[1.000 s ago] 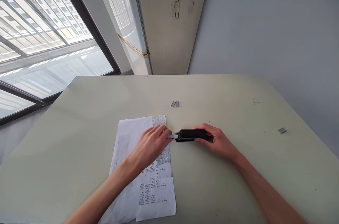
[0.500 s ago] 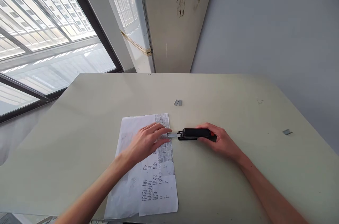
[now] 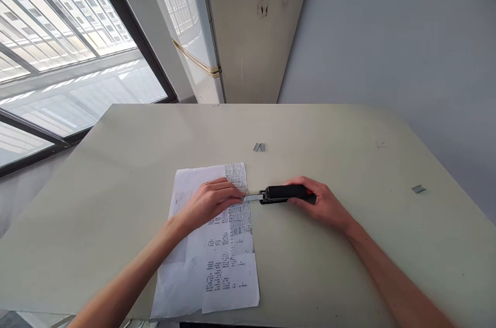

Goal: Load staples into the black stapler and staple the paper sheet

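Holding a black stapler (image 3: 287, 192) by both ends

Grips the back of the black stapler in the right hand (image 3: 314, 203), with the thumb on the near side and the fingers bent round the far side. Shows a bit of red (image 3: 309, 191) close to the palm. Pinches the tip of a shiny metal strip (image 3: 254, 197), sticking out of the front, with the left hand (image 3: 213, 199). Has the fingertips there very narrow, nearly pressed together.

Holds the black stapler sideways near the middle of the big pale desk (image 3: 329, 261), just to the right of some white paper (image 3: 232, 274). Pokes the tip of the metal strip a tiny way over the paper's right edge. Hard to say if touching the desk or a little above.

Has the white paper lying under the left hand and arm, with lots of little black writing and a dark patch near the top right corner. Past the black stapler, has a few small grey staple strips (image 3: 259, 147) close together. Far to the right, near the desk's edge, has one more small grey piece (image 3: 418, 189). Behind, has a big window (image 3: 70, 44) on the left, a tall cream panel (image 3: 248, 54) with brown marks, and a blue-grey wall (image 3: 387, 33) on the right.
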Motion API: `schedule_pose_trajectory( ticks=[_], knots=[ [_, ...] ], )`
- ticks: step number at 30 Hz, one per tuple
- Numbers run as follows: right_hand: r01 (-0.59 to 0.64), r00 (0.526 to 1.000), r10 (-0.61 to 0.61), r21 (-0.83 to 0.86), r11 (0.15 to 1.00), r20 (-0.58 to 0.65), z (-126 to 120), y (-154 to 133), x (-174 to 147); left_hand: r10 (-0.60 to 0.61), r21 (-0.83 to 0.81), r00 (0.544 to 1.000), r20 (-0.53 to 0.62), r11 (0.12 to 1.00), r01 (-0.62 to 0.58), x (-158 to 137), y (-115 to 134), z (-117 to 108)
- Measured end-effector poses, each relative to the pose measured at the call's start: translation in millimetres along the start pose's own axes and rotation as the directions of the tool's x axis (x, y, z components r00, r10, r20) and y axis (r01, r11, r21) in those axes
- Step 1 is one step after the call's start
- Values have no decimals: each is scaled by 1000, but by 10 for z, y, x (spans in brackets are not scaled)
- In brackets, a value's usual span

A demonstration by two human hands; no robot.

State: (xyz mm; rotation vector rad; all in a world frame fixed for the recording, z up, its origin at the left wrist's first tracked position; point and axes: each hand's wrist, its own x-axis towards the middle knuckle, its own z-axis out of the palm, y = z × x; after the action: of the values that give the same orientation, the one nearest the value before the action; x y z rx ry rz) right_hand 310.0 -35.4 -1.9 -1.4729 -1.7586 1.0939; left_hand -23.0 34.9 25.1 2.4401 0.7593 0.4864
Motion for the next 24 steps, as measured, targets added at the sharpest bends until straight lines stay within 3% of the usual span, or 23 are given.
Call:
schedule_pose_trajectory(
  ticks=[5, 13, 20, 24],
  knots=[
    [39, 999, -39, 28, 999, 9, -2, 29, 15, 118, 50, 990, 80, 991, -122, 266, -64, 61],
    [86, 996, -87, 65, 994, 13, 18, 34, 15, 171, 199, 985, 7, 965, -169, 579, -140, 390],
    [82, 997, -82, 48, 995, -1, 28, 38, -5, 139, 280, 990, -25, 952, -127, 522, -6, 408],
    [52, 999, -52, 30, 998, 3, 24, 52, -14, 64, 305, 997, -42, 951, -48, 214, 143, 268]
  ],
)
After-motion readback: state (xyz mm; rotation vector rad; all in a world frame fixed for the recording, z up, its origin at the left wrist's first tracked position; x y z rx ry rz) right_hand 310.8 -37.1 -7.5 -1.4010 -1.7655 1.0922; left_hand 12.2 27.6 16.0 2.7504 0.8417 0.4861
